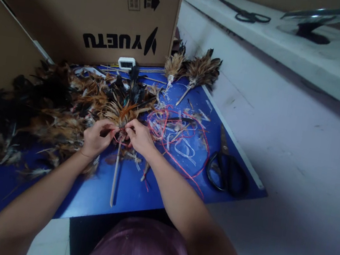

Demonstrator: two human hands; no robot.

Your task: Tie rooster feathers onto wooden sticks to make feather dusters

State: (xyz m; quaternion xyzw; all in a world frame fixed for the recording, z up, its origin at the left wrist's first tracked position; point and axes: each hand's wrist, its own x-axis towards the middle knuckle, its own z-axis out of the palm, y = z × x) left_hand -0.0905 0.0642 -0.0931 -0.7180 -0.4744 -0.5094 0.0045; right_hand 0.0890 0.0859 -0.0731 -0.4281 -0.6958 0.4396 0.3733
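A feather duster (118,111) with brown and black feathers lies on the blue table, its wooden stick (115,174) pointing toward me. Red string (179,167) loops round the base of its feathers and trails off to the right in wide coils. My left hand (98,136) pinches the string at the left of the binding. On the other side, close by, my right hand (139,137) pinches it too, fingertips near those of the left. The exact crossing of the string between the fingers is too small to make out.
Loose feathers (58,123) heap up at the left. Two finished-looking feather bundles on sticks (202,68) lie at the back. Black-handled scissors (227,170) rest at the right edge, by clear plastic strips (186,149). A cardboard box (80,3) and a wall ledge (266,35) bound the table (143,200).
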